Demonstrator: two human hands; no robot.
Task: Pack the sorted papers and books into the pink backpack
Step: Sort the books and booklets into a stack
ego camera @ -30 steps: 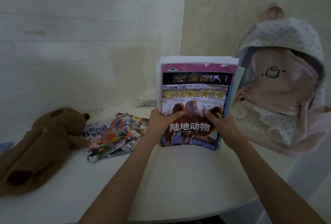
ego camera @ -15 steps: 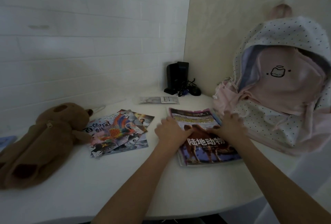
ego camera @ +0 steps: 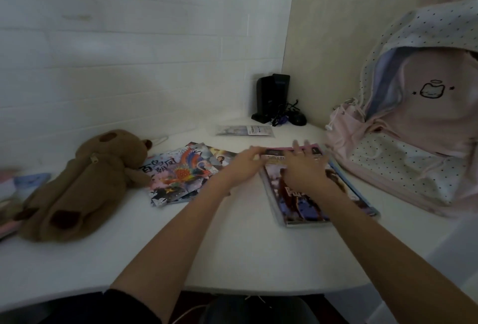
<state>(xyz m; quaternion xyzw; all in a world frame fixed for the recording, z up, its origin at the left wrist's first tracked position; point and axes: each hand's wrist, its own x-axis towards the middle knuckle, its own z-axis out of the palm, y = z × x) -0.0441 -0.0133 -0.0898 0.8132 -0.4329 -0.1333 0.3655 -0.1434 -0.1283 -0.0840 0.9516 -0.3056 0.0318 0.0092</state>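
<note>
Across the whole near part of the scene runs a white table (ego camera: 245,253), its curved edge nearest the person. At the far right, leaning against the beige wall, stands the pink backpack (ego camera: 424,106) — its dotted white flap is thrown up and back, so the main opening gapes, and a small cartoon face shows on the pink panel. On the left lies a brown plush toy (ego camera: 85,184), stretched out with its head toward the far wall. Just right of the toy, touching its paw, a fan of colourful magazines (ego camera: 181,176) is spread flat. Right of centre, near the backpack's base but apart from it, lies the stack of books (ego camera: 318,194), flat on the table with a purple animal cover on top.

Both hands are over the far end of that stack. The right hand (ego camera: 305,165) lies on the top cover with fingers spread and fairly straight, pressing rather than gripping. The left hand (ego camera: 245,165) reaches to the stack's far-left corner; motion blur hides its fingertips, so whether it grips the edge or only touches it cannot be told.

Farther back, a black upright device (ego camera: 271,97) with tangled cables stands in the corner — and in front of it a small flat packet (ego camera: 245,131) lies on the table.
</note>
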